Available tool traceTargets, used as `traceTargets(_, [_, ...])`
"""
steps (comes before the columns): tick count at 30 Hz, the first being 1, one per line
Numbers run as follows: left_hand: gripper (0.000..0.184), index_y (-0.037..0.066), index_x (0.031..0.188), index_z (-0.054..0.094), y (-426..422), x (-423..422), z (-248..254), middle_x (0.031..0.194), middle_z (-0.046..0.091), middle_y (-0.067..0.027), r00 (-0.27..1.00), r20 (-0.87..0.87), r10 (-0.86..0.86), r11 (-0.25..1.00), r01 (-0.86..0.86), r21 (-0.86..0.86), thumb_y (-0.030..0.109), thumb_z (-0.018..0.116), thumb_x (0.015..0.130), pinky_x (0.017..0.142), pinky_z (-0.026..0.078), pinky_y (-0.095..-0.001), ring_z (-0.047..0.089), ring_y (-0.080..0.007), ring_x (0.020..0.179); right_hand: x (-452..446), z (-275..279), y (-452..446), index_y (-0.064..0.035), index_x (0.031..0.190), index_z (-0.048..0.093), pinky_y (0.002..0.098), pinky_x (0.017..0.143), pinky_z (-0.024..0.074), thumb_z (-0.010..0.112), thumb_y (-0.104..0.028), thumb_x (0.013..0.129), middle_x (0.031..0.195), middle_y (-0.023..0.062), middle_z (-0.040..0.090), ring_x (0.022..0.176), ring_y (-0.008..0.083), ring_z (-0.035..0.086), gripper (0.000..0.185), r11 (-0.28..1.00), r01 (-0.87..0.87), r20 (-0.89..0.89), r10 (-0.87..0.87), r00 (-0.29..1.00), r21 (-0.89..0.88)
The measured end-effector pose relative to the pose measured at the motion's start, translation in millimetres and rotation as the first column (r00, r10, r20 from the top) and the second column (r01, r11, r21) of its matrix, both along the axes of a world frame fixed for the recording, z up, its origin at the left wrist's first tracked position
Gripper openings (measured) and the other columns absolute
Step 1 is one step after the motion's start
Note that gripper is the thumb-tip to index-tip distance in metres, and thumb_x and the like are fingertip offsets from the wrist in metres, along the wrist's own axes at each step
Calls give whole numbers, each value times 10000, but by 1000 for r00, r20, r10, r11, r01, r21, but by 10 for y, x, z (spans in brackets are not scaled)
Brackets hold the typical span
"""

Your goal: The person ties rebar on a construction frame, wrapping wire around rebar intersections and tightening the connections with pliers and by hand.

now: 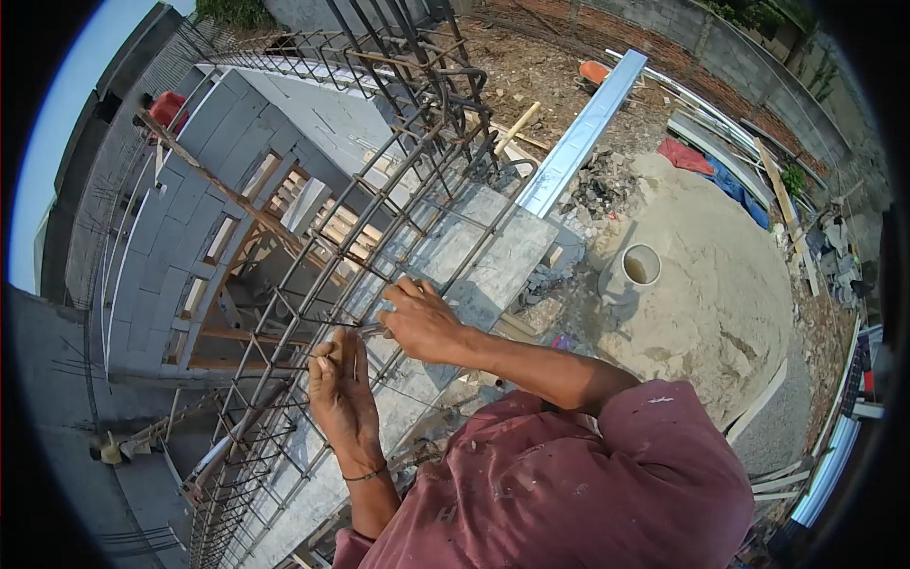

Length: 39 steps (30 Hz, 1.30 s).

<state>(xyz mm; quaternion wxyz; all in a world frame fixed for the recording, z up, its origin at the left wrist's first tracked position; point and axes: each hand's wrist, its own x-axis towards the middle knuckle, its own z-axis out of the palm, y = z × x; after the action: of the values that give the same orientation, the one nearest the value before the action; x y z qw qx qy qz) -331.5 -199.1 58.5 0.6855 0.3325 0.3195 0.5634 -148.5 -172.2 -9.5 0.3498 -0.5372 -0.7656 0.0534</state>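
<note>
A long cage of rusty steel bars [301, 313] runs from the lower left to a cluster of upright bars at the top. My right hand [417, 321] is closed at the cage's near side, its fingers curled by a bar; what they pinch is too small to name. Just left of it, my left hand [343, 394] is raised with the palm partly showing and fingertips together near a thin wire [332, 321]. Whatever lies between those fingertips cannot be made out. Under the cage is a grey concrete slab [512, 242].
A shiny metal channel [583, 133] juts from the slab's far end. Down on the ground are a sand pile [720, 284] and a round bucket [641, 265]. Grey block walls [171, 228] stand at left, with a wooden pole [213, 180] slanting across.
</note>
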Motion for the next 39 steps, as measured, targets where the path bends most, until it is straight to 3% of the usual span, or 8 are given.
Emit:
traceTargets(1, [217, 66, 1181, 595, 39, 60, -24, 1360, 611, -155, 1000, -2, 2, 1000, -2, 4, 231, 576, 1040, 1106, 455, -407, 535, -273, 1329, 36, 120, 12, 23, 993, 716, 464, 763, 537, 634, -208, 961, 836, 184, 692, 817, 344, 690, 248, 979, 44, 1, -45, 999, 199])
traceTargets(3, [216, 83, 1143, 592, 111, 247, -108, 1458, 544, -141, 995, -93, -29, 997, 35, 64, 263, 602, 1025, 1135, 414, -453, 502, -294, 1359, 117, 327, -31, 34, 962, 707, 415, 726, 545, 631, -218, 977, 788, 151, 696, 763, 281, 690, 264, 801, -409, -651, 32, 759, -438])
traceTargets(4, [224, 95, 1116, 590, 146, 364, -152, 1511, 491, -147, 994, -101, -51, 999, 53, 15, 296, 608, 1019, 1141, 400, -448, 485, -303, 1376, 111, 269, -100, 43, 951, 696, 352, 662, 527, 636, -171, 984, 746, 100, 685, 719, 171, 669, 225, 768, -535, -798, 53, 600, -351])
traceTargets(8, [320, 15, 1189, 602, 270, 896, -381, 1465, 525, -182, 969, -167, -182, 981, 192, 42, 289, 607, 1024, 1121, 420, -458, 477, -318, 1382, 374, 117, -324, 31, 834, 707, 334, 595, 485, 686, -103, 921, 689, 90, 681, 632, 150, 631, 162, 896, -272, -857, -192, 478, -352])
traceTargets(19, [568, -104, 1385, 513, 1326, 2629, -849, 1239, 649, -293, 528, -838, 137, 877, 330, 350, 137, 725, 916, 966, 519, -391, 661, -331, 1147, 2497, -319, 12, 15, 839, 758, 459, 794, 566, 616, 8, 777, 900, 226, 727, 864, 408, 710, 155, 654, 694, -171, -753, 636, -299])
traceTargets(23, [597, -131, 1344, 526, 1730, 3057, -1305, 999, 694, -314, 279, -772, 571, 711, 304, 635, 142, 755, 865, 833, 523, -488, 686, -453, 936, 2730, -385, 461, -5, 773, 742, 484, 781, 568, 620, 11, 740, 899, 234, 721, 861, 426, 703, 128, 608, 735, -99, -786, 610, -301])
traceTargets(28, [319, -89, 998, 592, 1971, 3221, -1371, 775, 678, -282, 275, -861, 428, 826, 269, 496, 211, 683, 941, 720, 515, -490, 707, -416, 729, 2796, -421, 921, -83, 910, 789, 459, 829, 569, 696, -93, 790, 921, 185, 740, 892, 385, 706, 152, 743, 595, -37, -634, 773, -307])
traceTargets(39, [290, -83, 1157, 635, 1994, 3120, -1335, 860, 662, -337, 195, -878, 438, 830, 287, 478, 116, 582, 953, 791, 481, -562, 654, -501, 860, 2752, -576, 1273, -71, 846, 787, 458, 826, 572, 686, -94, 775, 845, 238, 725, 873, 398, 714, 126, 767, 548, -231, -630, 741, -335])
